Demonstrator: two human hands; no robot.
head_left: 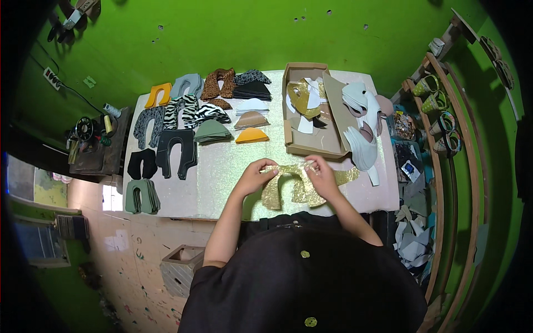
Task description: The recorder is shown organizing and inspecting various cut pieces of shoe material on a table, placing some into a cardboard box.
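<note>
A glittery gold U-shaped shoe-upper piece (270, 192) is held at the table's near edge, its curve facing away from me and its two arms toward me. My left hand (257, 177) pinches it at the upper left of the curve. My right hand (322, 180) grips it at the upper right, fingers closed. Another bit of gold material (347, 176) shows just right of my right hand; whether it belongs to the same stack I cannot tell. White curved pieces (360, 149) lie beyond it. The hands partly cover the gold piece.
Stacks of cut pieces, such as black U-shapes (176, 152), green ones (141, 196) and yellow half-rounds (252, 135), lie at left and centre. An open cardboard box (327, 145) holds gold and white pieces. A wooden rack (432, 111) carries sandals at right; a sewing machine (84, 130) stands left.
</note>
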